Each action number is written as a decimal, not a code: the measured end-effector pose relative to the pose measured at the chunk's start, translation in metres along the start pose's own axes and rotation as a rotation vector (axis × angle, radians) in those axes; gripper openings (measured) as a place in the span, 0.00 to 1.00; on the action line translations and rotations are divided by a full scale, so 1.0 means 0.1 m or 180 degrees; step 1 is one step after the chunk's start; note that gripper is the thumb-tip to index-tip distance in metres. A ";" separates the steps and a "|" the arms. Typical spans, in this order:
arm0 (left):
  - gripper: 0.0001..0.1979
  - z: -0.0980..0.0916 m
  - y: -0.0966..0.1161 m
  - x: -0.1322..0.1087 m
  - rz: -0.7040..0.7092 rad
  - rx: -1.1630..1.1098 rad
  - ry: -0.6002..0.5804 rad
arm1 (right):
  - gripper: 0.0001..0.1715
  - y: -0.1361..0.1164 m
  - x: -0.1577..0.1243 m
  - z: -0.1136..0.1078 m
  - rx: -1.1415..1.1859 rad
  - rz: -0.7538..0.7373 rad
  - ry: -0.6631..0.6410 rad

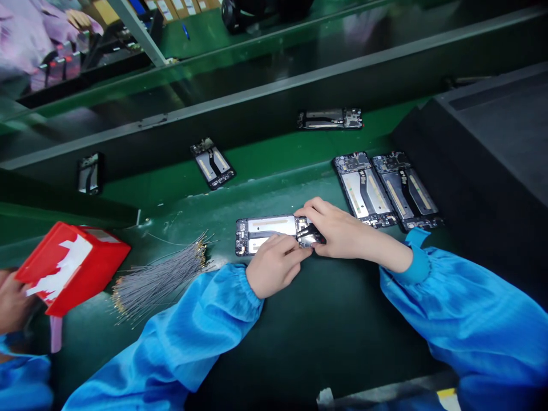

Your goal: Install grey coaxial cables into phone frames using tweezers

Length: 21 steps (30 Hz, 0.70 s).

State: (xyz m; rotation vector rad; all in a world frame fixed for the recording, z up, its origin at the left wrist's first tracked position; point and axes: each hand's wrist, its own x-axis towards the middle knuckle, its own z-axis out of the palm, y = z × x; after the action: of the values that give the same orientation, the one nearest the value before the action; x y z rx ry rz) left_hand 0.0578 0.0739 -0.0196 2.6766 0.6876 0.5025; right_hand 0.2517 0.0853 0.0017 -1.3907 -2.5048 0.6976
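Note:
An opened phone (266, 224) lies sideways on the green bench, its circuit board and metal inner plate facing up. My right hand (340, 228) grips the phone's right end, thumb and fingers at opposite edges. Against the near edge, my left hand (277, 266) is closed, its fingertips together by the board; anything pinched there is too small to make out. Left of the phone lies a bundle of thin grey cables (160, 279) with gold-coloured ends. Two more opened phones (363, 191) rest side by side beyond my right forearm.
A co-worker's hand (15, 302) is at a red bin (92, 268) on the left. Several opened phones, one being a tilted phone (213, 164), lie on the green strip behind. A dark sloping panel (483, 154) borders the right side. Across the divider, a person in pink sits.

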 end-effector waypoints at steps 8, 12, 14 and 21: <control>0.15 -0.14 -0.17 -0.06 0.0313 -0.0018 -0.0204 | 0.33 0.03 -0.02 -0.04 0.0206 -0.0110 0.0019; 0.16 -0.17 -0.27 -0.11 0.0342 -0.0153 -0.0178 | 0.32 0.03 -0.02 -0.04 0.0184 -0.0108 0.0015; 0.16 -0.16 -0.28 -0.12 0.0352 -0.0133 -0.0142 | 0.31 0.03 -0.02 -0.03 0.0158 -0.0074 -0.0002; 0.15 -0.13 -0.27 -0.11 0.0349 -0.0138 0.0013 | 0.30 0.01 0.01 -0.04 0.0126 0.0014 -0.0056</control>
State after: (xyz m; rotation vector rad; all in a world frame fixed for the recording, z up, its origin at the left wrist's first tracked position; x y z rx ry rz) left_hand 0.0328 0.0940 -0.0217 2.6838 0.5269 0.5450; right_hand 0.2532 0.0875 0.0046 -1.3832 -2.4878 0.7593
